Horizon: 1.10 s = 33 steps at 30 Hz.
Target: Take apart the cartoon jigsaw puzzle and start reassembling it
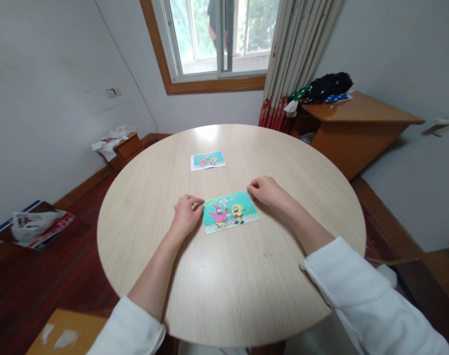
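A small cartoon picture puzzle (230, 212) lies flat near the middle of a round light-wood table (224, 291). My left hand (186, 213) rests at its left edge, fingers curled, fingertips pinching that edge. At the puzzle's top right corner my right hand (265, 190) has its fingers bent and pressed on the corner. A smaller printed picture card (207, 160) with the same cartoon lies farther back on the table, apart from both hands.
A wooden desk (357, 116) with dark clothes (326, 86) stands at the back right under a curtain (298, 54). On the dark floor at left lie a plastic bag (30, 224) and papers (111, 140). A window (220, 34) is behind.
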Each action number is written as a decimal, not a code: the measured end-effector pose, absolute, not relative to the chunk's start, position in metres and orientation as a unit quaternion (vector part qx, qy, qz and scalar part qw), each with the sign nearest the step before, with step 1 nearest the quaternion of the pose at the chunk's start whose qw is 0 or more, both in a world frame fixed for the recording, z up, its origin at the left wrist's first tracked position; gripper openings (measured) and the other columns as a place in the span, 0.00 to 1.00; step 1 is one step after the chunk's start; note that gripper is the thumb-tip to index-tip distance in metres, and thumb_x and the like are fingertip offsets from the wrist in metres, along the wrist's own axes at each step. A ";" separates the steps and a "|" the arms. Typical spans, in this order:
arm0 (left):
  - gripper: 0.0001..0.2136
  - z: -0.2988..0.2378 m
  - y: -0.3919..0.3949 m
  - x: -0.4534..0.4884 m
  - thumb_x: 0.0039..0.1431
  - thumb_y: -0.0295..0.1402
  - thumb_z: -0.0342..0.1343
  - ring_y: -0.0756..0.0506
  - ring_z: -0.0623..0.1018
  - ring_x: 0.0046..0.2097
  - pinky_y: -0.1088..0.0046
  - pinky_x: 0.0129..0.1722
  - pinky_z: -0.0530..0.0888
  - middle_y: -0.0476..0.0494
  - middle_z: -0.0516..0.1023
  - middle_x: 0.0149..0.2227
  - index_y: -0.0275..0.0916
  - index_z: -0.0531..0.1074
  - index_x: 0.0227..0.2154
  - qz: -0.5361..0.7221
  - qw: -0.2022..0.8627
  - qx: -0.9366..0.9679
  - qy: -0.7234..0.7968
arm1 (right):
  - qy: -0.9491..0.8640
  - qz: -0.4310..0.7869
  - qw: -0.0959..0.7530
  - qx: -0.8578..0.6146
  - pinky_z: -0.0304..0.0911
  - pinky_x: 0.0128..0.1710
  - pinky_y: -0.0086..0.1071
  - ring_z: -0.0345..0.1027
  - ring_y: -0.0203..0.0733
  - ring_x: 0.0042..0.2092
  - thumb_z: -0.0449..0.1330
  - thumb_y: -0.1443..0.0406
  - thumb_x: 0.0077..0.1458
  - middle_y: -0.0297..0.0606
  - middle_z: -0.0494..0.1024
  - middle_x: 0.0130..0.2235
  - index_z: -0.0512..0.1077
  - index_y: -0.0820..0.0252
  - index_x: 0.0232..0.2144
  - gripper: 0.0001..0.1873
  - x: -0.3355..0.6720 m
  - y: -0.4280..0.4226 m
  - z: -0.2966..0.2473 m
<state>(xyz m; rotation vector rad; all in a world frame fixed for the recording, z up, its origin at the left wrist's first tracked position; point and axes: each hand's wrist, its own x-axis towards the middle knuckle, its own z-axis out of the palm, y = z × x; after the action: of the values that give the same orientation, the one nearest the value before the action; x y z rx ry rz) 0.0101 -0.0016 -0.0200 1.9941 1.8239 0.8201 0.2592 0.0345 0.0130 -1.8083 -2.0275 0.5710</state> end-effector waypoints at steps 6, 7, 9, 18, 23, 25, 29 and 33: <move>0.09 -0.019 0.001 0.010 0.54 0.31 0.53 0.46 0.75 0.38 0.68 0.43 0.71 0.42 0.76 0.36 0.38 0.78 0.34 0.338 0.168 0.672 0.638 | -0.805 0.110 0.239 -0.532 0.58 0.53 0.38 0.65 0.47 0.53 0.51 0.60 0.59 0.49 0.71 0.54 0.70 0.61 0.52 0.21 0.224 0.007 0.009; 0.09 -0.019 0.001 0.009 0.54 0.31 0.53 0.46 0.75 0.37 0.69 0.42 0.71 0.42 0.77 0.35 0.37 0.77 0.34 0.353 0.169 0.661 0.641 | -0.825 0.097 0.223 -0.510 0.52 0.58 0.43 0.58 0.50 0.60 0.51 0.57 0.59 0.48 0.64 0.60 0.64 0.58 0.57 0.26 0.217 0.000 0.004; 0.09 -0.018 0.002 0.008 0.54 0.31 0.52 0.47 0.75 0.36 0.70 0.41 0.72 0.42 0.77 0.35 0.37 0.77 0.33 0.382 0.167 0.640 0.646 | -0.856 0.092 0.163 -0.482 0.40 0.62 0.53 0.43 0.55 0.66 0.49 0.50 0.59 0.46 0.52 0.66 0.55 0.53 0.63 0.32 0.205 -0.011 -0.005; 0.11 -0.013 0.002 0.007 0.54 0.29 0.48 0.46 0.75 0.38 0.69 0.43 0.72 0.41 0.77 0.37 0.36 0.76 0.33 0.420 0.154 0.612 0.652 | -0.869 0.092 0.063 -0.482 0.34 0.63 0.54 0.35 0.55 0.67 0.41 0.45 0.60 0.43 0.48 0.67 0.51 0.48 0.64 0.34 0.187 -0.002 -0.016; 0.14 -0.020 0.003 0.010 0.58 0.30 0.45 0.43 0.75 0.47 0.64 0.51 0.69 0.36 0.77 0.44 0.35 0.75 0.40 0.389 0.132 0.655 0.634 | -0.867 0.083 0.063 -0.488 0.34 0.63 0.54 0.35 0.56 0.67 0.40 0.45 0.60 0.44 0.48 0.67 0.51 0.50 0.64 0.34 0.177 0.015 -0.014; 0.17 -0.025 0.002 0.013 0.60 0.30 0.43 0.43 0.72 0.54 0.61 0.57 0.64 0.34 0.74 0.51 0.34 0.72 0.47 0.355 0.140 0.689 0.617 | -0.868 0.078 0.069 -0.485 0.35 0.63 0.54 0.36 0.56 0.67 0.40 0.46 0.61 0.44 0.49 0.67 0.51 0.52 0.64 0.34 0.173 0.017 -0.015; 0.22 -0.030 -0.002 0.021 0.64 0.33 0.38 0.40 0.60 0.64 0.50 0.63 0.50 0.32 0.62 0.61 0.32 0.61 0.57 0.269 0.135 0.733 0.609 | -0.859 0.041 0.128 -0.493 0.34 0.64 0.50 0.38 0.51 0.67 0.38 0.53 0.64 0.46 0.49 0.67 0.52 0.61 0.64 0.31 0.174 0.014 -0.014; 0.26 -0.025 -0.007 0.028 0.65 0.37 0.35 0.38 0.54 0.66 0.50 0.64 0.46 0.29 0.55 0.64 0.27 0.53 0.61 0.185 0.094 0.751 0.627 | -0.822 -0.002 0.160 -0.546 0.31 0.65 0.48 0.36 0.49 0.68 0.36 0.59 0.64 0.47 0.46 0.67 0.49 0.69 0.64 0.31 0.186 0.016 -0.013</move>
<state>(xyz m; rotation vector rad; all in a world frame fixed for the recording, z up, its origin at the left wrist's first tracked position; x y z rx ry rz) 0.0278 -0.0070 -0.0248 2.2279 1.8594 0.5487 0.1856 0.0162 -0.0127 -1.5591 -2.3491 -0.0044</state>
